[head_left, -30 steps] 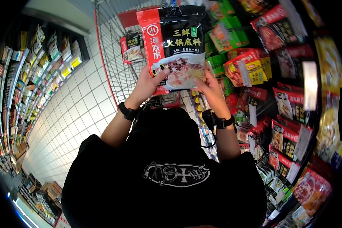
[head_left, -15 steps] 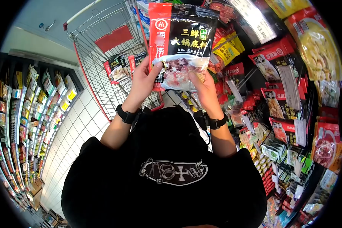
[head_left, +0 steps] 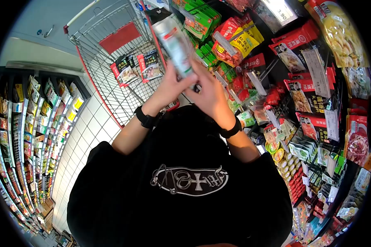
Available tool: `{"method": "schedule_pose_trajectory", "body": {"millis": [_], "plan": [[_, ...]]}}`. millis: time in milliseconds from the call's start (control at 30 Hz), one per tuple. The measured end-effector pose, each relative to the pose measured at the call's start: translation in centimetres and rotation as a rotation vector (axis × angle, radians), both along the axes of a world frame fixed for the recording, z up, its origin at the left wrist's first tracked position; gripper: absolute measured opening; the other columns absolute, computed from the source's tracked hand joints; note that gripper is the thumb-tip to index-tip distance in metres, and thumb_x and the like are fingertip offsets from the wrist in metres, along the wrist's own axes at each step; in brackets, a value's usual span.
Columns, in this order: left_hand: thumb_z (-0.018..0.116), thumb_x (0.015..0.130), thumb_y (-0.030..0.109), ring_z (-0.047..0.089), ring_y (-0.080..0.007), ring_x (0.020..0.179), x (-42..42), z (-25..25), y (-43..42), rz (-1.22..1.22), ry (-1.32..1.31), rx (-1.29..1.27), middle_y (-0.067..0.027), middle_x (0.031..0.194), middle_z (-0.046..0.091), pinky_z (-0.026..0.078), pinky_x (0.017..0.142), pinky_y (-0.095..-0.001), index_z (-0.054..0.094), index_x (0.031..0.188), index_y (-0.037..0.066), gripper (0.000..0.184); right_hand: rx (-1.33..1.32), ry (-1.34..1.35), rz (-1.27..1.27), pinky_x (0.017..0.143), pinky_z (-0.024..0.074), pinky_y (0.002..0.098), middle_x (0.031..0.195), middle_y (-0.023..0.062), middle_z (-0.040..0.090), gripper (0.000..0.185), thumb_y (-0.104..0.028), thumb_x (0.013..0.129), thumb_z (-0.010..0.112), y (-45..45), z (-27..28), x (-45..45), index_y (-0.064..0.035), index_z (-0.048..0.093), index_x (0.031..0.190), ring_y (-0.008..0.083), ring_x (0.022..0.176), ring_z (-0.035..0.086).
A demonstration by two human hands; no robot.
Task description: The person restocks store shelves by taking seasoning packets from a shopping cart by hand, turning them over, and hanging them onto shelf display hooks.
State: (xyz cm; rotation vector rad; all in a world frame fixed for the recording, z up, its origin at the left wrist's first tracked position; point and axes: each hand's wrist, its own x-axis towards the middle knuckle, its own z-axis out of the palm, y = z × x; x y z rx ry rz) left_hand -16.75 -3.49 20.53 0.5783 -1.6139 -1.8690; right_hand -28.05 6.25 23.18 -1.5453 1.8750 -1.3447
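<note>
A food packet (head_left: 173, 45), blurred by motion, is turned so that a pale side faces the camera. My left hand (head_left: 171, 87) grips its lower end. My right hand (head_left: 208, 90) is closed on the same end from the right, with the hands close together. Beyond them, two more packets lie in the shopping cart: a black and red one (head_left: 125, 71) on the left and a similar one (head_left: 150, 66) on the right. Both wrists wear black bands.
The wire shopping cart (head_left: 84, 61) stands ahead to the left. A rack at the right holds hanging packets (head_left: 303, 94) and price tags (head_left: 315, 72). Stocked shelves (head_left: 33, 136) line the far left, beyond the tiled floor (head_left: 80, 144).
The packet has turned from its printed front to a pale side and is now narrow in view. My hands have come together at its lower end. Both packets in the cart show more fully.
</note>
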Motion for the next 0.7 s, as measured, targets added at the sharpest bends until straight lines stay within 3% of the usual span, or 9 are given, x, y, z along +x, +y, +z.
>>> {"method": "schedule_pose_trajectory", "body": {"millis": [67,100,167,233,267,300,367,467,700], "plan": [[0.068,0.086,0.017,0.057,-0.0151,0.1,0.3,-0.7,-1.2,0.098,0.043,0.216,-0.0107,0.114,0.058,0.048,0.086,-0.0291,0.04,0.125,0.0,0.051,-0.006,0.049,0.054,0.093,0.0461,0.0384,0.133,0.0225,0.048,0.058,-0.011,0.078,0.068,0.1,-0.1,0.3,-0.0063,0.048,0.133,0.0392,0.118,0.051],[0.065,0.087,0.009,0.059,-0.0166,0.1,0.4,-0.7,-1.5,0.137,0.125,0.302,-0.0111,0.112,0.059,0.049,0.086,-0.031,0.041,0.125,-0.001,0.047,-0.006,0.095,0.106,0.094,0.0451,0.0383,0.135,0.022,0.046,0.056,-0.012,0.078,0.068,0.2,-0.1,0.4,-0.0066,0.049,0.131,0.0388,0.119,0.05],[0.063,0.086,0.004,0.06,-0.0175,0.1,1.2,0.0,-1.8,0.168,0.206,0.357,-0.0117,0.114,0.059,0.05,0.087,-0.0321,0.04,0.126,-0.001,0.047,0.019,0.069,0.118,0.094,0.0443,0.0382,0.129,0.0199,0.052,0.05,-0.013,0.08,0.069,0.5,0.2,-0.2,-0.0071,0.053,0.127,0.0366,0.116,0.053],[0.063,0.086,0.004,0.06,-0.0177,0.101,2.3,1.0,-2.2,0.151,0.189,0.334,-0.0122,0.114,0.059,0.05,0.087,-0.0324,0.04,0.127,-0.001,0.047,-0.02,-0.301,-0.167,0.091,0.0454,0.0372,0.121,0.0165,0.058,0.043,-0.013,0.081,0.069,0.4,-0.5,-1.0,-0.0056,0.057,0.121,0.0298,0.109,0.058],[0.062,0.085,0.003,0.06,-0.0178,0.102,2.9,1.3,-2.2,0.131,0.173,0.313,-0.0127,0.115,0.058,0.05,0.088,-0.0328,0.039,0.128,-0.001,0.048,-0.103,-0.099,-0.274,0.085,0.0469,0.0346,0.115,0.0138,0.061,0.04,-0.012,0.081,0.069,0.4,-0.7,-1.6,-0.0038,0.058,0.118,0.0235,0.101,0.06],[0.062,0.085,0.003,0.06,-0.0178,0.102,3.2,1.5,-2.3,0.129,0.172,0.316,-0.0127,0.115,0.058,0.05,0.088,-0.0328,0.039,0.128,-0.001,0.048,-0.086,-0.088,-0.283,0.087,0.0462,0.0325,0.118,0.0139,0.06,0.045,-0.01,0.085,0.065,0.4,-0.5,-1.9,-0.0011,0.05,0.126,0.0202,0.103,0.059],[0.062,0.085,0.003,0.059,-0.0174,0.104,4.1,1.7,-2.1,0.055,0.185,0.364,-0.0127,0.117,0.058,0.05,0.089,-0.0322,0.037,0.13,0.0,0.051,-0.118,-0.669,-0.052,0.092,0.0439,0.0297,0.122,0.0118,0.057,0.051,-0.008,0.089,0.061,0.2,-0.8,-1.9,0.0005,0.039,0.134,0.0159,0.107,0.056],[0.061,0.086,0.005,0.057,-0.0166,0.108,4.2,2.3,-1.8,0.012,0.158,0.31,-0.0122,0.121,0.056,0.049,0.09,-0.0314,0.033,0.135,0.0,0.056,-0.097,-0.923,0.079,0.095,0.0416,0.0277,0.125,0.0093,0.054,0.054,-0.007,0.091,0.058,0.3,-0.3,-0.6,0.0012,0.031,0.138,0.0125,0.11,0.052],[0.06,0.09,0.009,0.053,-0.0154,0.112,3.2,2.7,-1.5,-0.035,0.099,0.184,-0.0123,0.125,0.053,0.045,0.094,-0.0297,0.029,0.137,-0.001,0.057,-0.142,-0.953,0.022,0.094,0.0416,0.0272,0.124,0.0083,0.054,0.05,-0.007,0.091,0.057,0.9,0.2,-0.9,0.0006,0.035,0.135,0.0115,0.11,0.052]]}}
